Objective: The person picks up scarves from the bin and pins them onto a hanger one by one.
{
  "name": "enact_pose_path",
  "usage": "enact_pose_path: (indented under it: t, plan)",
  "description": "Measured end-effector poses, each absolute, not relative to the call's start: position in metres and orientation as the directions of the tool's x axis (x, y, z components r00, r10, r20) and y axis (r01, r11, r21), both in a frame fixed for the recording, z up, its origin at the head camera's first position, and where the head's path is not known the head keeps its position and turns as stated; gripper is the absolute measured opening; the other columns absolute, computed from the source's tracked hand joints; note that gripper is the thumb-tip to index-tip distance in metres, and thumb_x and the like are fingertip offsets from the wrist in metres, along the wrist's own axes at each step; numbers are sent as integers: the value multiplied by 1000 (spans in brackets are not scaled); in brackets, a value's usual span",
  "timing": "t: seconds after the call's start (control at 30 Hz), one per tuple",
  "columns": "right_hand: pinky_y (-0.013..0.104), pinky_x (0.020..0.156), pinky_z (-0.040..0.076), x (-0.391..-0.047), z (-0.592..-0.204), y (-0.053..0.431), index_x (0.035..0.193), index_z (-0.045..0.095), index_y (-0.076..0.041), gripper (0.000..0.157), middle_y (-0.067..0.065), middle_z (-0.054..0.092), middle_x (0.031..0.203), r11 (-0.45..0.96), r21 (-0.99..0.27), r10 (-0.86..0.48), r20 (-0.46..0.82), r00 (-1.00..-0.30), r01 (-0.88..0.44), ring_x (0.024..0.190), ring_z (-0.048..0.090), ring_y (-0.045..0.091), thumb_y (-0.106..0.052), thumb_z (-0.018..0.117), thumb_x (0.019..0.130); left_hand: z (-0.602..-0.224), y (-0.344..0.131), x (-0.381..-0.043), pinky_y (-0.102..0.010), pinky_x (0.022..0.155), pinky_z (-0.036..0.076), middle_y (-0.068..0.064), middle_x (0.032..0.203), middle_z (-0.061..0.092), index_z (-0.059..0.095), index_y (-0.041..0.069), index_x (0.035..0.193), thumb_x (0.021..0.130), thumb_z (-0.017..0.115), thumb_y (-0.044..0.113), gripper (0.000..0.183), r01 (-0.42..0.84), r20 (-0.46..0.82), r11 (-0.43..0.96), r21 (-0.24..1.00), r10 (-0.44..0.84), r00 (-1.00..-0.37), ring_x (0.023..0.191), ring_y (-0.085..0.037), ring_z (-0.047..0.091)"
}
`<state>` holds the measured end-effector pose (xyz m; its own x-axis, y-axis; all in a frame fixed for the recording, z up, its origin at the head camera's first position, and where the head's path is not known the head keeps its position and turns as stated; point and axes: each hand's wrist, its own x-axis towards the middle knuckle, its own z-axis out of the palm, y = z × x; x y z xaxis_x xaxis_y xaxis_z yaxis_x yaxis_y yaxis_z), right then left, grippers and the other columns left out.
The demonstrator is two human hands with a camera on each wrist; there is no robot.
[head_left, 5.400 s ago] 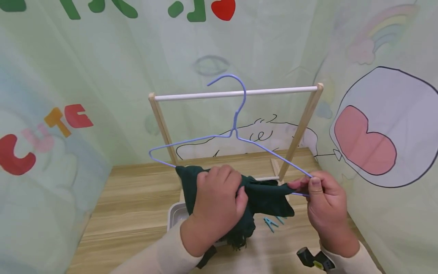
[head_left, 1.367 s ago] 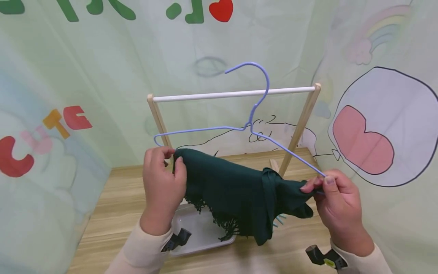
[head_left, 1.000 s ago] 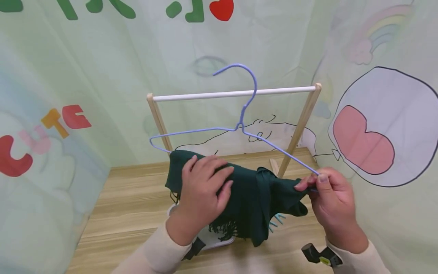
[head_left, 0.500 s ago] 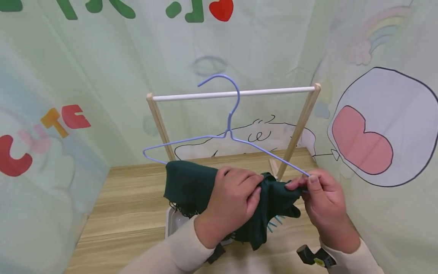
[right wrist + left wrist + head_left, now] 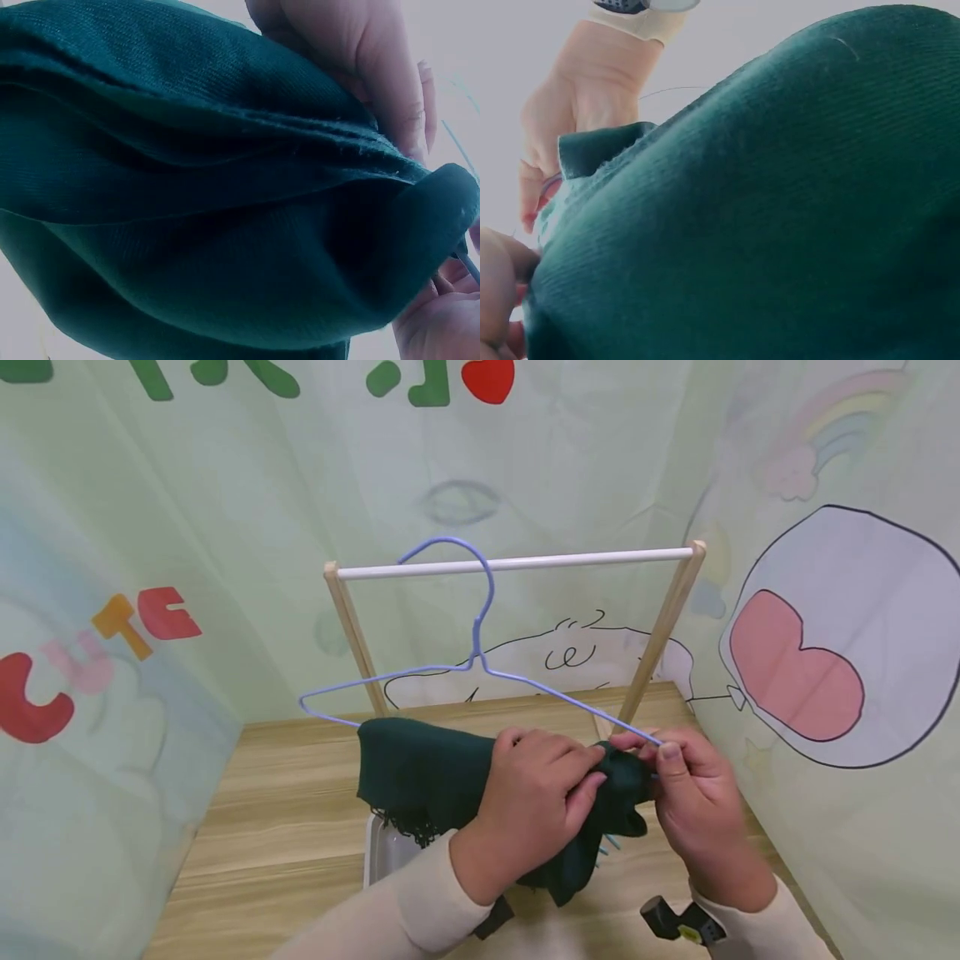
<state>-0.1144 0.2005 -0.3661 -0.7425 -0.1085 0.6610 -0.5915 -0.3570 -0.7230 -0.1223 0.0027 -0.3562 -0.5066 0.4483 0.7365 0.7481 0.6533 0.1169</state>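
A dark green fringed scarf [image 5: 423, 764] hangs folded over the lower bar of a lavender wire hanger [image 5: 477, 631]. My left hand [image 5: 536, 802] grips the scarf's top edge right of its middle, fingers over the bar. Cloth is bunched beyond that hand, towards the hanger's right corner. There my right hand [image 5: 697, 802] pinches the wire between thumb and fingers, its fingertips right at the bunched cloth. Close up, the scarf [image 5: 765, 210] fills most of the left wrist view. Layered folds of the scarf [image 5: 187, 210] show in the right wrist view; most of the lower bar is hidden.
Behind the hanger stands a wooden rack with a white rail [image 5: 592, 560]; the hanger's hook overlaps the rail in the head view. A grey tray [image 5: 378, 852] sits below the scarf on the wood-grain table [image 5: 277, 810]. Small teal pieces [image 5: 611, 843] lie right of it.
My left hand has left the scarf's left end and moved right along its top edge. The cloth near my right hand is more bunched. The hanger has come lower and left.
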Motion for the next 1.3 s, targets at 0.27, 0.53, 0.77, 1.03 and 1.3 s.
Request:
enact_pose_path:
  t: [0.27,0.53,0.77,1.03,1.3]
  plan:
    - [32,94,58,-114,-371,194,101,54,10,21,12,76,118,-347,-731,-105,652,-751,-587,116,73,21,4,36,111,-356,11,-120,-36,79,44,9,99,79,84,24,110,96,78,25,15,758,737,642,112,458,-497,92,-12,70]
    - [22,90,58,-112,-375,189,101,62,5,28,3,73,108,-219,-753,-55,645,-762,-621,102,70,13,10,36,108,-355,19,-123,-27,68,40,4,85,64,86,21,103,94,81,23,11,793,782,603,91,450,-432,80,-13,61]
    - [23,83,60,-115,-377,194,103,63,6,30,5,75,105,-307,-709,-51,679,-733,-635,97,73,13,9,34,110,-359,8,-128,-31,73,44,1,91,62,82,16,109,91,82,21,19,855,838,505,118,412,-358,85,-16,59]
    - [29,79,62,-115,-369,205,100,57,11,28,11,79,100,-363,-697,-59,679,-731,-619,95,77,18,7,32,111,-361,-28,-138,-42,84,46,0,99,71,80,15,105,90,81,28,19,789,796,590,171,389,-464,96,-18,66]
    - [30,80,62,-117,-370,207,101,57,14,27,16,79,102,-410,-677,-64,691,-720,-612,96,77,22,8,31,110,-352,-40,-135,-40,85,51,3,102,74,78,19,121,93,81,40,35,788,656,611,70,567,-498,96,-14,70]
